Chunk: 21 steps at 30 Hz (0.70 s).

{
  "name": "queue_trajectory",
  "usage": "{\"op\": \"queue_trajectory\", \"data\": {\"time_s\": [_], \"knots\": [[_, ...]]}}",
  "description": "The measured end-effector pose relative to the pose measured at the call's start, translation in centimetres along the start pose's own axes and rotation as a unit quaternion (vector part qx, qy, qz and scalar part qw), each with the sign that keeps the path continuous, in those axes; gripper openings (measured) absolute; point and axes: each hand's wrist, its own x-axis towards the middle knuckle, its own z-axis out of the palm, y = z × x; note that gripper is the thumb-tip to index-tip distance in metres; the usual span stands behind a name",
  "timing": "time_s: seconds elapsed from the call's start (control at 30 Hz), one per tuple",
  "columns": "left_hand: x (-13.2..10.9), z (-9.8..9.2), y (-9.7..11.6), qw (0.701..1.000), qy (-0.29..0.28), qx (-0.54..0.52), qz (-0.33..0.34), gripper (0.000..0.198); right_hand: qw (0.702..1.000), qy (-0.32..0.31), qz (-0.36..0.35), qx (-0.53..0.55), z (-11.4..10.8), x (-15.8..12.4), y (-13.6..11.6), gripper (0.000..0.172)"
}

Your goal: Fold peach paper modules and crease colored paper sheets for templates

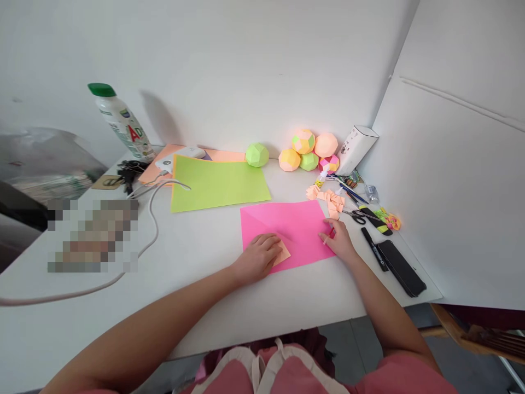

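Pink sheet [295, 220] lies on white table [197, 241] w/ small peach paper [284, 254] on top, L hand [258, 257] flattish over it, R hand [339, 242] pinching thin red pen [331, 233], capped bottle [125, 123] back L, contents hidden.

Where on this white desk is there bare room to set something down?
The widest free patch of desk lies between the white cable and the left hand, in front of the green sheet. A strip runs between the pink sheet and the desk's near edge. It's crowded beyond the right hand, with peach paper pieces, scissors, a marker and a black case.
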Motion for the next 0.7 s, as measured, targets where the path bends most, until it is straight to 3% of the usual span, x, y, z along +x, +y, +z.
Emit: {"op": "queue_trajectory", "data": {"time_s": [0.2, 0.37, 0.7], "knots": [[-0.06, -0.2, 0.01, 1.0, -0.008, -0.009, -0.001, 0.028, 1.0, -0.006, 0.0, 0.004, 0.06, -0.04, 0.07, 0.041], [-0.19, 0.0, -0.07, 1.0, -0.026, -0.002, -0.009, 0.045, 1.0, -0.01, 0.005, 0.006, 0.0, -0.15, 0.07, 0.041], [-0.23, 0.14, -0.06, 1.0, -0.012, -0.004, -0.018, 0.046, 1.0, 0.008, 0.011, -0.001, 0.33, -0.31, -0.12, 0.045]]}}
